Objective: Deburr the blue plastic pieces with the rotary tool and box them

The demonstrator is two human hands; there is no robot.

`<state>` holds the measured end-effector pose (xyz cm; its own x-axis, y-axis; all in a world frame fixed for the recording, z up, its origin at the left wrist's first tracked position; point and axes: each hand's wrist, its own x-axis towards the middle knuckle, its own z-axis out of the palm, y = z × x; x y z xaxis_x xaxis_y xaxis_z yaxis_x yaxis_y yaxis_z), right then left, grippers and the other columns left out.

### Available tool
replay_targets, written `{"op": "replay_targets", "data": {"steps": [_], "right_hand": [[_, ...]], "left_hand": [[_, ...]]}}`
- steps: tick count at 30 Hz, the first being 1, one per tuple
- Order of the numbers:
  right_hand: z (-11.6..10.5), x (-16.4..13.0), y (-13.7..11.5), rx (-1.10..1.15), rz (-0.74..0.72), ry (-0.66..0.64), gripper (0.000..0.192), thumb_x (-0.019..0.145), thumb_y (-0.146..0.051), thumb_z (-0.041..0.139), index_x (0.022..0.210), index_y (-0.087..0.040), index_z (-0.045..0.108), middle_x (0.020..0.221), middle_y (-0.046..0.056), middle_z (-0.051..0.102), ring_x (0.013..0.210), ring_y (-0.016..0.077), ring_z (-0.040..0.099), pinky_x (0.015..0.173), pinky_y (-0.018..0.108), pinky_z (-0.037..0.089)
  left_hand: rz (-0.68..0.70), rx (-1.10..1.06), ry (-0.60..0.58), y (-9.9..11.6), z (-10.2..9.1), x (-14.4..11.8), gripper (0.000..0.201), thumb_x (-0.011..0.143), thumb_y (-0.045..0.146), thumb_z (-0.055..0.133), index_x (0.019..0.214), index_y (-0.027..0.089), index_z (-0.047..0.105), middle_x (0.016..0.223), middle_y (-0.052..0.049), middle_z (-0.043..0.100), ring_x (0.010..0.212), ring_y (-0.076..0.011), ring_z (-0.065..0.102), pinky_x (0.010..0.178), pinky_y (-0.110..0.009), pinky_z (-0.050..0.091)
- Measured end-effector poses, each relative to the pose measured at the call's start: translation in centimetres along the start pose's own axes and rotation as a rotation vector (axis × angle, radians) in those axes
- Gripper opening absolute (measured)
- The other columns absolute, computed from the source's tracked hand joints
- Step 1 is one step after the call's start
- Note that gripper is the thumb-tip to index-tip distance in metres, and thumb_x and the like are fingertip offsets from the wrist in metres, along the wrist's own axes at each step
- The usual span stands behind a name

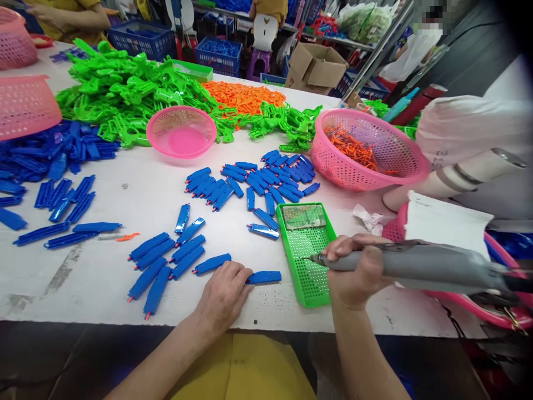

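A workshop spreads behind the bench, with blue crates, a cardboard box towards one o'clock and another person in a yellow top towards ten, on a clock face centred in the view. The white table fills most of the scene. Its biggest load is a heap of bright green parts at ten o'clock; a heap of blue parts lies near nine and a mound of orange parts near twelve. At two o'clock stands a pink basket with thin orange pieces inside, larger than the pink basin at ten. A grey power screwdriver points in from four o'clock, its tip over a green tray near five. The right hand, at four, is wrapped round the tool's front end. The left hand, at seven, has its fingers together at the near-left end of a blue piece at six; whether they pinch it I cannot tell. More blue pieces, many with orange tips, lie at eight, and others towards twelve. Smallest are a spring and a loose orange bit between eight and nine.
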<state>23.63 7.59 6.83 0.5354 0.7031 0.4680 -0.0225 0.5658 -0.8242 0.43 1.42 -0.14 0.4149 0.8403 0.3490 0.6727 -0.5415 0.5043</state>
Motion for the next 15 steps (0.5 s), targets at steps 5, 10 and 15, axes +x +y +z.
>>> {"op": "replay_targets", "data": {"steps": [5,10,15], "right_hand": [[1.2,-0.9,-2.5,0.114,0.02,-0.168,0.023,0.088,-0.044,0.061,0.084,-0.022,0.061,0.057,-0.007,0.054,0.04,0.0114,0.05,0.038,0.027,0.042],[3.5,-3.9,-3.0,0.186,0.104,-0.327,0.02,0.091,-0.045,0.061,0.092,-0.025,0.064,0.062,-0.006,0.053,0.043,0.0109,0.05,0.041,0.028,0.045],[4.7,-5.6,-2.3,0.217,0.155,-0.379,0.017,0.09,-0.043,0.064,0.094,-0.027,0.065,0.062,-0.005,0.052,0.043,0.0116,0.05,0.041,0.028,0.045]], "left_hand": [[-0.011,0.003,-0.008,0.2,0.2,0.0,0.012,0.103,0.018,0.05,0.112,0.019,0.057,0.099,-0.007,0.065,0.09,-0.0236,0.061,0.08,-0.039,0.054],[-0.025,0.004,-0.018,0.3,0.3,-0.1,0.011,0.102,0.019,0.052,0.112,0.018,0.057,0.099,-0.007,0.064,0.091,-0.0241,0.06,0.081,-0.039,0.053],[-0.037,-0.016,-0.029,0.3,0.6,-0.2,0.011,0.101,0.019,0.054,0.11,0.018,0.058,0.098,-0.006,0.063,0.091,-0.0242,0.059,0.081,-0.039,0.052]]}}
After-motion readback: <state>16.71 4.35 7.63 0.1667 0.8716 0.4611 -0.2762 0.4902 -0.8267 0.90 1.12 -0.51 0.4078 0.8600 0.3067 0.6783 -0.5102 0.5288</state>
